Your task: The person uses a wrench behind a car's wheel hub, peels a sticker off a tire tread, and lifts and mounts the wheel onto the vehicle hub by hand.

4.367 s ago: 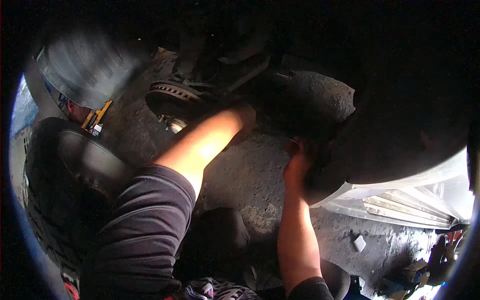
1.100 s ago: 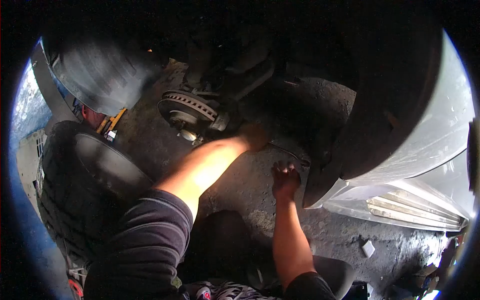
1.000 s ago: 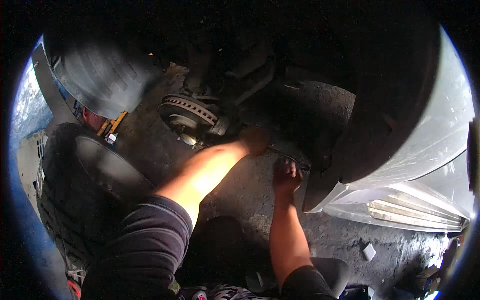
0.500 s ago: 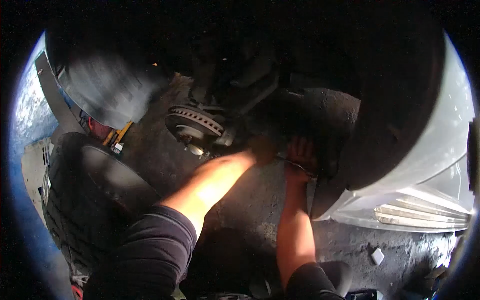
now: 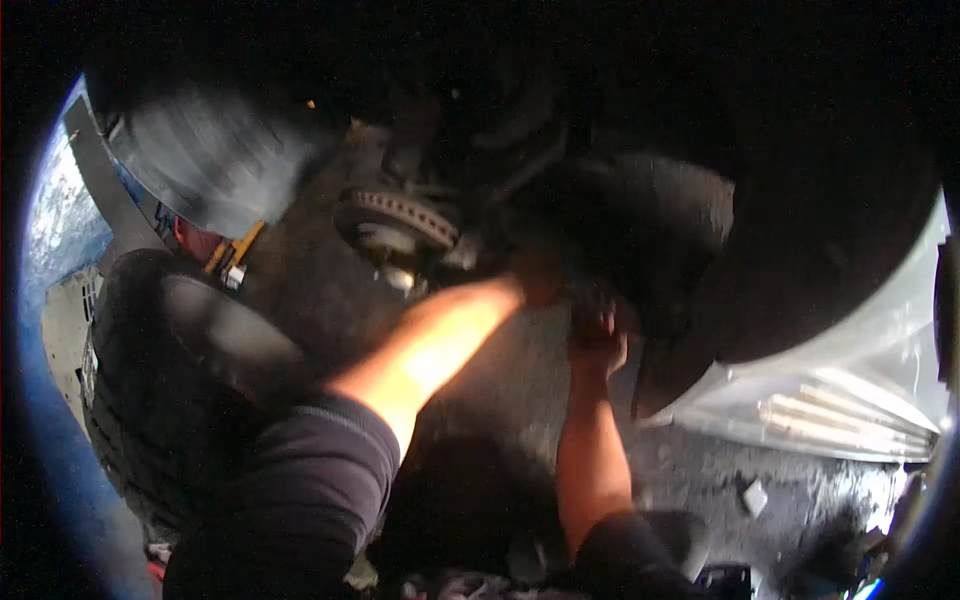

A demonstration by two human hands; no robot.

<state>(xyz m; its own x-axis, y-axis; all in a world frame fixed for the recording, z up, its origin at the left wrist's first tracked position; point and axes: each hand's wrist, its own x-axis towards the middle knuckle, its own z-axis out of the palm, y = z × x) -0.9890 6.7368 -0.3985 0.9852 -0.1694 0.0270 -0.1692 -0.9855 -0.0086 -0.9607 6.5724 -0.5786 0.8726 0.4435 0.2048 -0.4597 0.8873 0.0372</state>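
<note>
My left hand [image 5: 542, 278] reaches into deep shadow under the wheel arch, beside the brake disc. Its fingers are lost in the dark, so their state is unclear. Just right of it, my right hand [image 5: 600, 338] is closed with curled fingers. Whatever lies in that grip is hidden by shadow and blur. To the left of both hands is a vented brake disc [image 5: 405, 215] with a rusty edge and a paler hub [image 5: 400, 278]. Dark suspension parts [image 5: 520, 165] sit above and behind it.
A removed wheel with its tyre [image 5: 130, 400] stands at the left. Behind it are a grey curved panel [image 5: 200, 160] and a yellow stand-like object [image 5: 240, 248]. The car's light bumper [image 5: 800, 390] borders the right side. A small white piece [image 5: 755, 498] lies on the ground.
My right hand has gone from outstretched fingers, with a thin metal rod across it, to a closed grip. The rod no longer shows clearly. My left hand shifted slightly up and right; the view moved a little.
</note>
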